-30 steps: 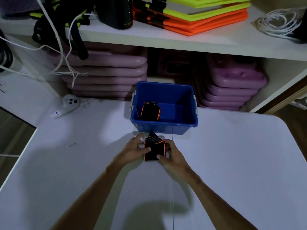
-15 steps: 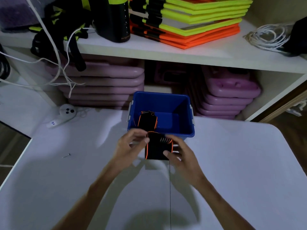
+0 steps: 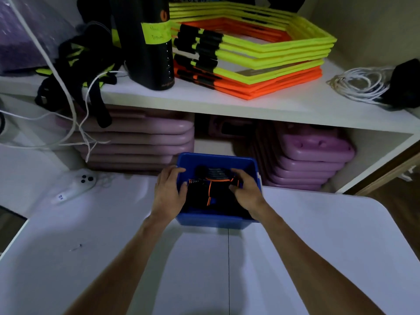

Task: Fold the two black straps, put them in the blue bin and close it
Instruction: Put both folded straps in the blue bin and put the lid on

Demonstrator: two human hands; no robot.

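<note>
The blue bin (image 3: 213,222) stands at the table's far edge, open on top. Two folded black straps with orange trim lie side by side inside it, the first strap (image 3: 196,194) on the left and the second strap (image 3: 221,193) on the right. My right hand (image 3: 246,190) reaches into the bin and grips the second strap, with fingers curled over its far end and the thumb on its near side. My left hand (image 3: 168,192) holds the bin's left wall, fingers over the rim and the thumb inside by the first strap. No lid is in view.
A white shelf unit (image 3: 227,103) rises right behind the bin, with purple cases (image 3: 311,155) below and yellow and orange frames (image 3: 250,53) above. A white controller (image 3: 75,184) and loose white cables (image 3: 75,123) lie at the left. A small screw (image 3: 77,247) rests on the white table (image 3: 318,246).
Both hands carried the second strap forward from the table and down into the bin beside the first. My left hand has shifted to the bin's left wall. The camera tilted up.
</note>
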